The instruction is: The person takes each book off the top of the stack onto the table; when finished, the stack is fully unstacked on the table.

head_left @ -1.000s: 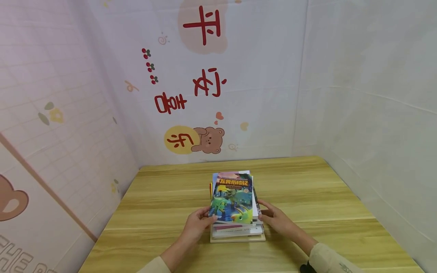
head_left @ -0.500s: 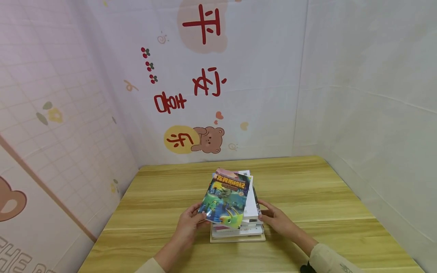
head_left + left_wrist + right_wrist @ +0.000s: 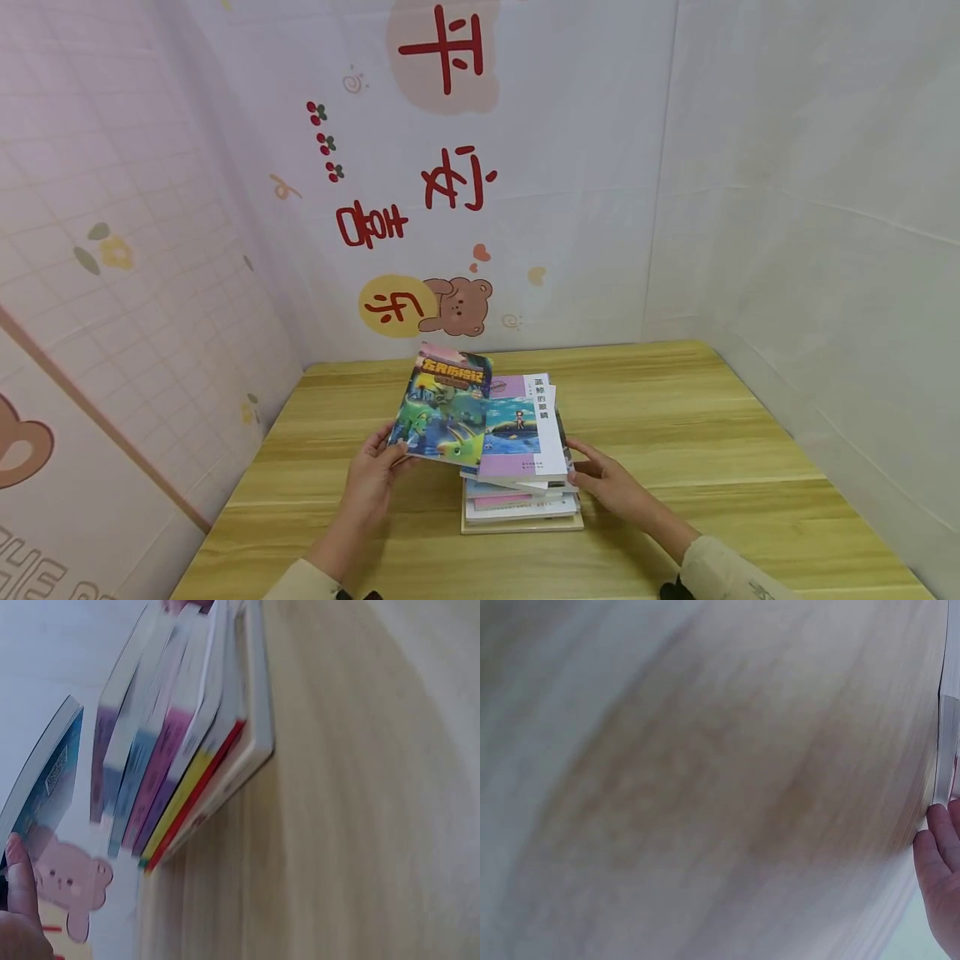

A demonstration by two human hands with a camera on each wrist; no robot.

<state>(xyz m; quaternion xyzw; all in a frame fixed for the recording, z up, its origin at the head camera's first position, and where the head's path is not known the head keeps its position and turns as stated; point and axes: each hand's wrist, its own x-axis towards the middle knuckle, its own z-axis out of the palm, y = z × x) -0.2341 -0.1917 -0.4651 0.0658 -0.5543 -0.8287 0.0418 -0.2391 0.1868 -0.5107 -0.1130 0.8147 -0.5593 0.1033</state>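
Note:
My left hand [image 3: 371,477] pinches a thin book with a colourful dinosaur cover [image 3: 442,408] by its lower left side, lifted and tilted to the left of a stack. In the left wrist view this book [image 3: 46,776] stands apart from the stacked books [image 3: 176,742]. Topmost on the stack lies a pink-and-white book with a blue sea picture [image 3: 513,429]. Against the stack's right side rests my right hand [image 3: 611,483]. Its extended fingers touch the book edges in the right wrist view, where the hand [image 3: 941,877] is partly cut off.
The stack stands on a wood-grain table [image 3: 675,417], with a thick cream-coloured book or board [image 3: 522,527] at its bottom. Behind the table hangs a white cloth [image 3: 585,208] printed with red characters and a bear. White cloth also flanks both sides.
My left hand has lifted the dinosaur book off the top of the stack and carried it left, uncovering the pink-and-white book. My right hand has stayed at the stack's right side.

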